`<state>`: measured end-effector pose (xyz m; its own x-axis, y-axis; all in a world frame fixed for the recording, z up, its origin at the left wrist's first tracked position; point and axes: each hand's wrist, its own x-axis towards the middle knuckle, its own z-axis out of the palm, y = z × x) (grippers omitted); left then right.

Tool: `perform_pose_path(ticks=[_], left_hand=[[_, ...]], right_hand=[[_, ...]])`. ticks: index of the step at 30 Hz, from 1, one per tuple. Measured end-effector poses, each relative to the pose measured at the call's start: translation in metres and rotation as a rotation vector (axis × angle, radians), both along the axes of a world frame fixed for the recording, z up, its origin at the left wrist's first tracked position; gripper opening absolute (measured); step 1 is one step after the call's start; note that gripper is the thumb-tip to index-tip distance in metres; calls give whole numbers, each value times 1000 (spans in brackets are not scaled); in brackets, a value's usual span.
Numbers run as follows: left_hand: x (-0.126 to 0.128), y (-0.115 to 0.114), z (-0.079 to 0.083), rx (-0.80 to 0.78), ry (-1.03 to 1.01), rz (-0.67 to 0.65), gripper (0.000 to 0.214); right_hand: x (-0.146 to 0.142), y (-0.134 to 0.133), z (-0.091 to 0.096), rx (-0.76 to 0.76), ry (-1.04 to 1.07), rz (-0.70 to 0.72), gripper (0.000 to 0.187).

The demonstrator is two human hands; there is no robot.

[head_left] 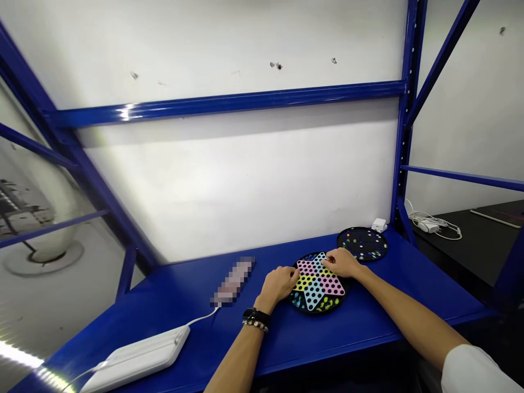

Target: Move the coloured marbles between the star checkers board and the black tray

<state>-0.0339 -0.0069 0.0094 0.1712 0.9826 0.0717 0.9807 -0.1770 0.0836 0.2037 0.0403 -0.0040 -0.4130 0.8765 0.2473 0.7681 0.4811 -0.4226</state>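
Observation:
A star-shaped Chinese checkers board (314, 289), with pink, yellow and light blue sections full of dark holes, lies over a round black tray (313, 311). Blue and yellow-green pieces show in the tray's gaps around the star. My left hand (279, 283), with a dark band and a beaded bracelet at the wrist, is closed at the star's left edge. At the upper right edge, my right hand (340, 263) has its fingers pinched on the star. Both sets of fingertips are partly hidden.
Behind my right hand sits a second round black tray (364, 244) with small coloured pieces, beside a white adapter (379, 225). Left on the blue table (229, 338) are a pixelated phone-like object (234, 281), a cable and a white power bank-like block (139, 357). Blue frame posts (399, 180) flank the table.

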Motion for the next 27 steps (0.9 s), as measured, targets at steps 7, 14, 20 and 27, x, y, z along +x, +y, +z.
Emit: perform_pose_path(ticks=[7,14,20,27], left_hand=[[-2,2,-3,26,-113,65,57],[-8,4,-5,165,-216,138,54],[34,2,24,376,-282,67,56],[116,3,33,478,-54,-265,28]], right_hand=[[-1,1,-1,-7,42,8,39],[-1,3,-2,-5,203,3,41],[-23,2,1,-238,770,83,51],[-31,-10,4,-1146,1459,160,59]])
